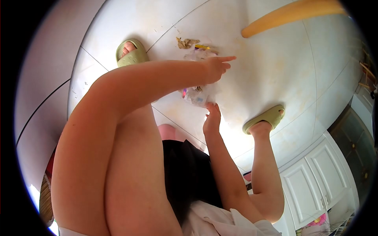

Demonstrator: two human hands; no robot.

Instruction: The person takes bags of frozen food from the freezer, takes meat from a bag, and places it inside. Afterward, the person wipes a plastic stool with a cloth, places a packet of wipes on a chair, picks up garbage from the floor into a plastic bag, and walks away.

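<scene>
A translucent plastic bag (198, 96) with small colored and brown scraps lies on the tiled floor between my feet. My left hand (217, 69) is over the bag, index finger stretched out and the other fingers partly bent, with nothing visible in it. Nearer my body, my right hand (212, 118) has its fingertips closed on the bag's edge. Beyond the bag are a crumpled brown scrap (186, 43) and a yellow and purple wrapper (202, 47). My left hand and forearm hide part of the bag.
Green slippers are on my left foot (132, 52) and right foot (266, 119). A curved wooden leg (291, 14) stands at the upper right. White cabinets (315, 177) are at the lower right. Small crumbs dot the floor (157, 29), and a pink object (168, 132) sits behind my left leg.
</scene>
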